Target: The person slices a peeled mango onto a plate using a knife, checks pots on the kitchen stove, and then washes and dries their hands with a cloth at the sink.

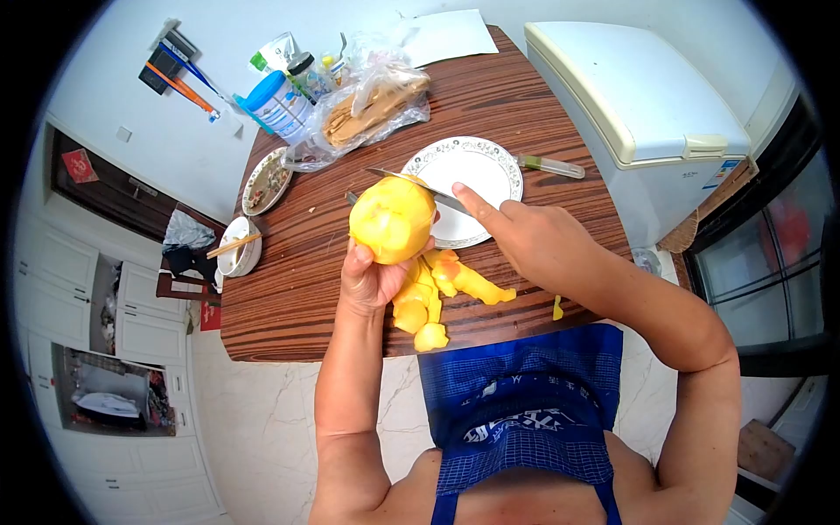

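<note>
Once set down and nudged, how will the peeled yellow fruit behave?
The peeled yellow fruit looks nearly round, so it would probably roll. With the skin cut away into peelings, its surface may be slippery. It's likely firm, not floppy: no dent shows where the left hand grips.

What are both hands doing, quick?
Left hand: holding the peeled yellow fruit.
Right hand: closed around the knife, index finger stretched along it.
</note>
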Demonstrator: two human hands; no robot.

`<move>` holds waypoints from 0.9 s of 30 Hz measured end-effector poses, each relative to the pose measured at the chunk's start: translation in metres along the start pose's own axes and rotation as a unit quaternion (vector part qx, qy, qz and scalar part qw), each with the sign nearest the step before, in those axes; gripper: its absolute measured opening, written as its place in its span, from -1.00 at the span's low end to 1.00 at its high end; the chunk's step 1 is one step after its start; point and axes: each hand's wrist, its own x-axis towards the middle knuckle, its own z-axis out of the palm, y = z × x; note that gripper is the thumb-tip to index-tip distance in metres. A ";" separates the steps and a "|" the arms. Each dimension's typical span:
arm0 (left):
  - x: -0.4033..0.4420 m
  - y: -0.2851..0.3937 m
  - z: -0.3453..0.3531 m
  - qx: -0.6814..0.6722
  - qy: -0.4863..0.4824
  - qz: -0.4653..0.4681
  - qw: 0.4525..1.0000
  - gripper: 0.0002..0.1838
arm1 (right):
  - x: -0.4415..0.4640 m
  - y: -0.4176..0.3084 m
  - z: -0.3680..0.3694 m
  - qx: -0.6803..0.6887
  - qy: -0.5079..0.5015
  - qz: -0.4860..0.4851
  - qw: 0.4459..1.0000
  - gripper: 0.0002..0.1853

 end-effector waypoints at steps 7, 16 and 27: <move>0.001 0.000 -0.002 0.008 0.004 -0.002 1.000 -0.08 | 0.005 -0.002 -0.003 0.010 -0.021 0.015 1.000 -0.25; 0.002 -0.004 0.001 0.000 -0.001 -0.007 1.000 -0.06 | 0.012 -0.004 -0.007 -0.017 -0.062 0.030 0.997 -0.27; 0.006 0.000 -0.004 -0.078 0.011 -0.047 0.996 -0.06 | 0.019 0.007 -0.001 0.116 -0.067 0.128 0.983 -0.39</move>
